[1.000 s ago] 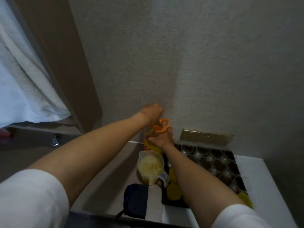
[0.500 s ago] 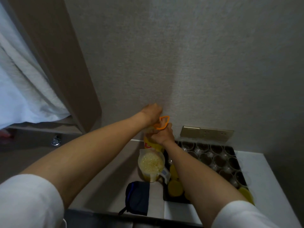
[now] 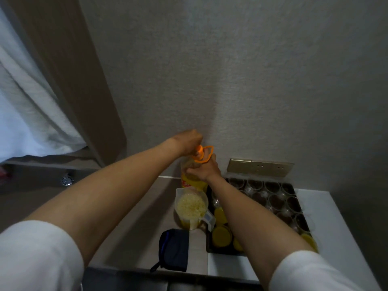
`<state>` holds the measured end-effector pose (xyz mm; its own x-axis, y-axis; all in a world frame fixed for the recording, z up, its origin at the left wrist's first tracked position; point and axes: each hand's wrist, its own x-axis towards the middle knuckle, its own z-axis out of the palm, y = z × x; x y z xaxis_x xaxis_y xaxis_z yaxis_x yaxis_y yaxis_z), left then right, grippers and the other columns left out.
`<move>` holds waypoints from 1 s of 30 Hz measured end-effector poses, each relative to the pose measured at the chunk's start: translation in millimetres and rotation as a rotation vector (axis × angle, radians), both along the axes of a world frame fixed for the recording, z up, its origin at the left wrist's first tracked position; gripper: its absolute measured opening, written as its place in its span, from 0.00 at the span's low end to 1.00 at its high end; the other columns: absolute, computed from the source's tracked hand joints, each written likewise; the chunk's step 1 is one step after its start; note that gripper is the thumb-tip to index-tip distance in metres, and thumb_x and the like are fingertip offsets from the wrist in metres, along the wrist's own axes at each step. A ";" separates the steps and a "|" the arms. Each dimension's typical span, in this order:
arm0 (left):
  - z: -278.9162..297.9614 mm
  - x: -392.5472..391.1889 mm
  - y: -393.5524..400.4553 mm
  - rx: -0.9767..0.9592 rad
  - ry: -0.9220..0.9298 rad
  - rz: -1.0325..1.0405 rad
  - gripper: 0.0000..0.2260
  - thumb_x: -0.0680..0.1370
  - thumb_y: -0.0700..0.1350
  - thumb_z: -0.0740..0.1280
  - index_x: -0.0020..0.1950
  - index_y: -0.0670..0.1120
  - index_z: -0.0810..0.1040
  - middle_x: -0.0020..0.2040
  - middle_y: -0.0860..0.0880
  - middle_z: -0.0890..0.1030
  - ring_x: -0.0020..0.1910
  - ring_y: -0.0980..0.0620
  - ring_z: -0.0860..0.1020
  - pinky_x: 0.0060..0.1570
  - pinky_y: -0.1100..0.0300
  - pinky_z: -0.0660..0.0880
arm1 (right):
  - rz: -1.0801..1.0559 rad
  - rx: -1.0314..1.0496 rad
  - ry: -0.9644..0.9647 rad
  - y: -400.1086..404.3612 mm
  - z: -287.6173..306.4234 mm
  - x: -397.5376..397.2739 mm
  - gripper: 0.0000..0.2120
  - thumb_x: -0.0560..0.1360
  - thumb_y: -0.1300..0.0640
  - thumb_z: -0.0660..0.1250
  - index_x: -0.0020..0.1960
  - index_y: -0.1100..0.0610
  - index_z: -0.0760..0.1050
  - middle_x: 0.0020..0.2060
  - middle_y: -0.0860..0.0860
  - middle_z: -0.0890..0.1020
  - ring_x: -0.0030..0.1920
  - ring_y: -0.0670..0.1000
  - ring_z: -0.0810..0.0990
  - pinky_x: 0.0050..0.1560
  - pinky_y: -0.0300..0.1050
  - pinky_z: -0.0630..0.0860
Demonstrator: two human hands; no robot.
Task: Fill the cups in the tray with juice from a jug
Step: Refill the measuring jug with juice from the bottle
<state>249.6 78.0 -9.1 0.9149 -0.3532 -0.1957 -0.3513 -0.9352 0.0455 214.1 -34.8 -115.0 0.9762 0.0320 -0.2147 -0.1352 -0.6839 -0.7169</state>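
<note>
A big yellow juice bottle with an orange cap and carry ring stands upright at the back of the counter by the wall. My left hand grips the cap from above. My right hand holds the bottle's neck just under the ring. In front of the bottle stands a clear jug holding foamy yellow juice. To its right lies a black tray of clear cups: the near-left ones hold juice, the far ones look empty. My right forearm hides part of the tray.
A dark blue pouch lies near the counter's front edge, left of the tray. A brass socket plate sits on the wall behind the tray. White curtain and a brown panel fill the left side.
Both hands stay on the bottle top. The orange cap now shows beside my left hand, which has turned slightly on it. The view has shifted a little.
</note>
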 end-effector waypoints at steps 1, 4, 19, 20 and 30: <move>-2.3 0.2 0.6 -0.003 -0.007 0.000 0.12 0.76 0.43 0.71 0.52 0.34 0.82 0.52 0.33 0.82 0.51 0.35 0.82 0.40 0.52 0.72 | -0.005 0.009 0.018 0.4 1.5 -0.2 0.45 0.59 0.36 0.80 0.69 0.50 0.65 0.63 0.56 0.68 0.64 0.64 0.75 0.61 0.61 0.77; -11.7 1.5 3.5 -0.039 -0.022 0.019 0.13 0.76 0.43 0.71 0.53 0.34 0.83 0.54 0.33 0.82 0.53 0.34 0.82 0.47 0.48 0.75 | -0.016 0.031 0.069 -0.5 -2.2 5.7 0.51 0.56 0.36 0.81 0.72 0.51 0.64 0.65 0.55 0.67 0.67 0.61 0.75 0.65 0.59 0.77; -43.6 -37.8 39.1 0.127 0.143 0.192 0.26 0.78 0.48 0.73 0.73 0.42 0.72 0.71 0.40 0.74 0.70 0.40 0.73 0.65 0.51 0.73 | -0.065 0.122 0.185 -4.2 -31.4 -24.9 0.79 0.60 0.48 0.87 0.77 0.48 0.20 0.80 0.64 0.54 0.79 0.66 0.57 0.75 0.61 0.66; -45.6 -42.9 38.1 0.148 0.165 0.170 0.26 0.77 0.47 0.74 0.73 0.42 0.72 0.71 0.40 0.75 0.69 0.40 0.74 0.64 0.51 0.73 | -0.065 0.119 0.199 -5.8 -32.8 -28.1 0.78 0.61 0.48 0.87 0.77 0.48 0.20 0.80 0.64 0.54 0.79 0.66 0.58 0.75 0.61 0.66; -89.1 -89.8 20.3 0.284 0.275 -0.126 0.47 0.67 0.53 0.82 0.80 0.51 0.59 0.78 0.45 0.63 0.75 0.40 0.65 0.68 0.45 0.71 | 0.102 -0.098 0.282 -18.4 -57.1 -61.8 0.69 0.66 0.42 0.82 0.83 0.55 0.31 0.82 0.62 0.47 0.81 0.63 0.54 0.76 0.55 0.63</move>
<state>159.8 98.3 -98.2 0.7680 -0.3556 -0.5327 -0.4745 -0.8745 -0.1003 152.3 -53.2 -172.1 0.8707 0.0927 -0.4830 -0.2462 -0.7680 -0.5913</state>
